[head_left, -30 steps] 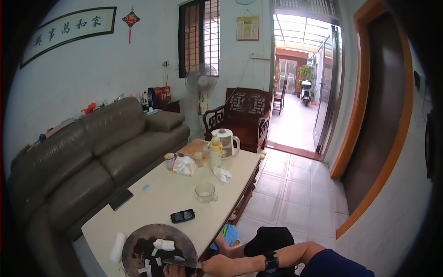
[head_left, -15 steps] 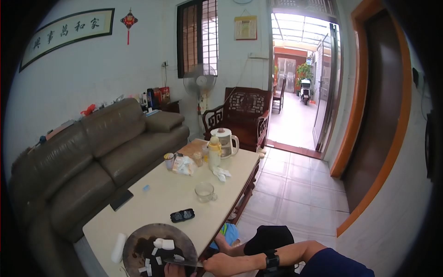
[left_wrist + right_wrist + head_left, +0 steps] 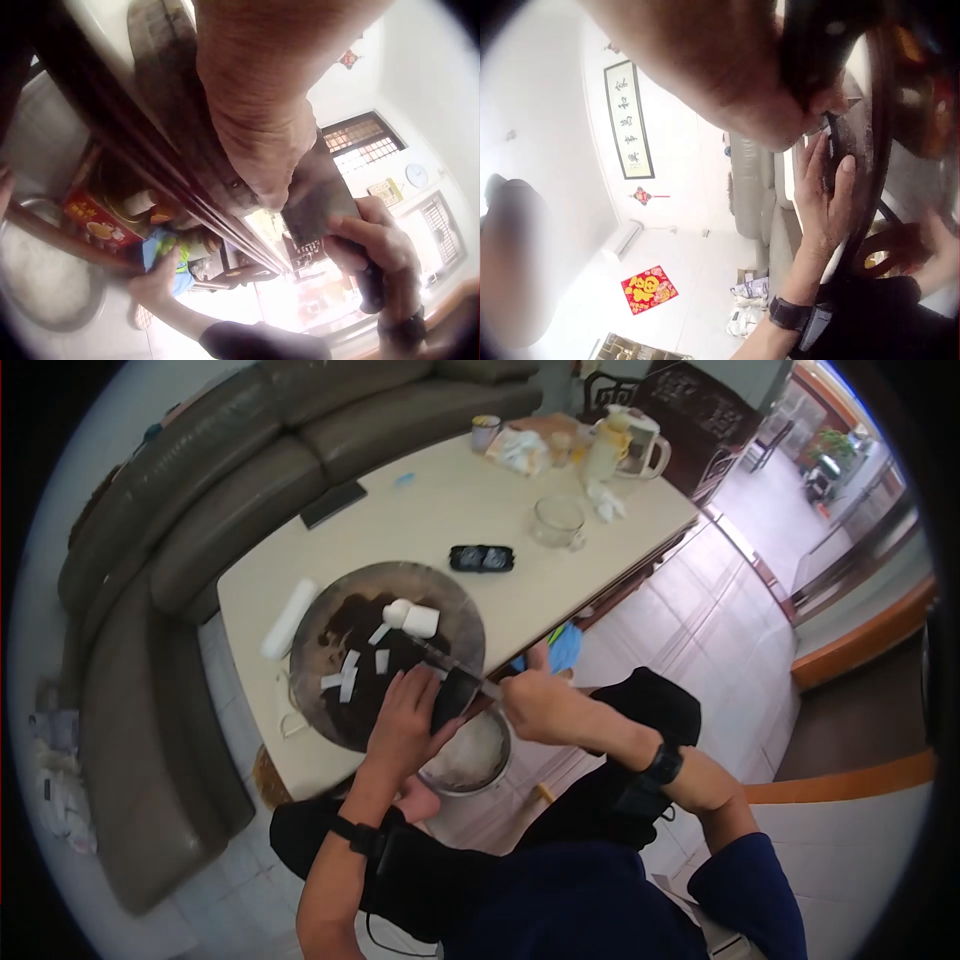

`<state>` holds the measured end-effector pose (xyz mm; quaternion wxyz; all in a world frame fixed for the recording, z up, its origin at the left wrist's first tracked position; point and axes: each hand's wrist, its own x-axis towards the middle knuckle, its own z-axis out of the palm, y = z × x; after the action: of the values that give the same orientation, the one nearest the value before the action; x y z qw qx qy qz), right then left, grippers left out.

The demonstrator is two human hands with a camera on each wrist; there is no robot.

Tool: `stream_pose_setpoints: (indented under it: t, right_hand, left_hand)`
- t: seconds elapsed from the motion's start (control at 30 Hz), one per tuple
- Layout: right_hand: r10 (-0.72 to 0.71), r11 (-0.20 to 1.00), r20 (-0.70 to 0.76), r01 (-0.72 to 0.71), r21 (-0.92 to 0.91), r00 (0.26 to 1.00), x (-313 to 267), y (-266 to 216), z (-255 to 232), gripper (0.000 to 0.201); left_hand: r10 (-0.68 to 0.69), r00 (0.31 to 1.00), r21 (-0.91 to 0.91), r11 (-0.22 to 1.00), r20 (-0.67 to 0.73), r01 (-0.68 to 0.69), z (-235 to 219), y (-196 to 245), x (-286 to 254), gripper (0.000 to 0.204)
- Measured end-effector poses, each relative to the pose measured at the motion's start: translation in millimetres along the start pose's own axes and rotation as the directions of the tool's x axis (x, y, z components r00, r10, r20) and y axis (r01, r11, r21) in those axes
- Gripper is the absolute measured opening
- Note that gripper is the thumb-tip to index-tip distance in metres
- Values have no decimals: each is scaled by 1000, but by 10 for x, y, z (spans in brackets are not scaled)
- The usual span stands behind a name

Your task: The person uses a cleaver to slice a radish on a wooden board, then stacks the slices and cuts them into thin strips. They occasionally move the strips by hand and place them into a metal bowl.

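My right hand (image 3: 535,705) grips the handle of a cleaver (image 3: 322,199) at the near right edge of a round chopping board (image 3: 455,600). The blade's dark broad face stands beside the fingers of my left hand (image 3: 400,720). That hand rests on the board with fairly straight fingers and the thumb apart; a bit of white shows at its fingertips in the right wrist view. On the board's dark wet patch lie a thick white chunk (image 3: 420,622) and several cut white strips (image 3: 348,682). A long white cylindrical piece (image 3: 289,620) lies left of the board.
Below the table edge is a metal basin (image 3: 505,760) with whitish contents. Past the board are a black case (image 3: 481,558), a glass mug (image 3: 558,522), a flask (image 3: 606,450) and a glass jug (image 3: 643,448). A sofa (image 3: 215,510) runs along the table's far side.
The head view has tilted down and turned, bringing both arms, the basin and the left hand into view. The cleaver's broad face now shows where a thin blade showed before.
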<state>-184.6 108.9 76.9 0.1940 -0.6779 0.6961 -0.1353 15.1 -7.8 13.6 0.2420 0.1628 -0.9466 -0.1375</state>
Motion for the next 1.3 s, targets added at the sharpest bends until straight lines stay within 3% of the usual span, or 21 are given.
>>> stream_pose_setpoints:
  t: [0.07, 0.13, 0.27, 0.33, 0.53, 0.67, 0.73, 0.87, 0.97, 1.03, 1.17, 1.3]
  right_hand:
    - [49, 999, 17, -49, -4, 999, -17, 12, -16, 14]
    - [-39, 999, -81, 37, -25, 996, -50, 31, 6, 12]
    - [-24, 999, -44, 22, -41, 999, -70, 6, -32, 11]
    - [-116, 983, -120, 96, -156, 986, -108, -15, -56, 9]
    - [-128, 985, 42, 132, -111, 991, -179, -65, -156, 14]
    - [-140, 977, 67, 148, -154, 988, -229, -120, -101, 12]
    - [-244, 951, -4, 238, -196, 970, -226, -122, -29, 15]
    - [-180, 976, 32, 182, -116, 983, 23, -155, -36, 4]
    - [-256, 960, 1, 255, -113, 967, 122, -136, 38, 4]
    - [-162, 983, -17, 160, -88, 987, 95, -124, 5, 5]
    - [-105, 988, 45, 110, -111, 993, -23, -55, -37, 6]
    - [-180, 973, 77, 189, -133, 981, -141, -65, -116, 15]
  left_hand:
    - [29, 999, 53, 998, -22, -28, 26, -11, -2, 62]
    - [39, 999, 84, 996, -25, -36, 23, -20, 28, 62]
    - [34, 999, 77, 997, -36, -32, 11, 3, 18, 62]
    - [35, 999, 64, 997, -30, -33, 6, 14, 24, 61]
    - [11, 1000, 79, 997, 2, -11, -22, 47, 48, 61]
    - [-8, 1000, 74, 997, 13, 7, 4, 32, 43, 58]
    - [-6, 1000, 73, 997, 19, 5, -5, 19, 50, 57]
    - [12, 1000, 81, 997, 18, -13, 3, 22, 55, 58]
    - [24, 1000, 104, 994, 8, -24, 16, 9, 44, 59]
    - [22, 1000, 112, 993, -2, -22, 23, 9, 35, 59]
    - [24, 1000, 101, 995, -18, -22, 20, 19, 46, 59]
    - [9, 1000, 87, 996, 0, -9, 29, 4, 39, 57]
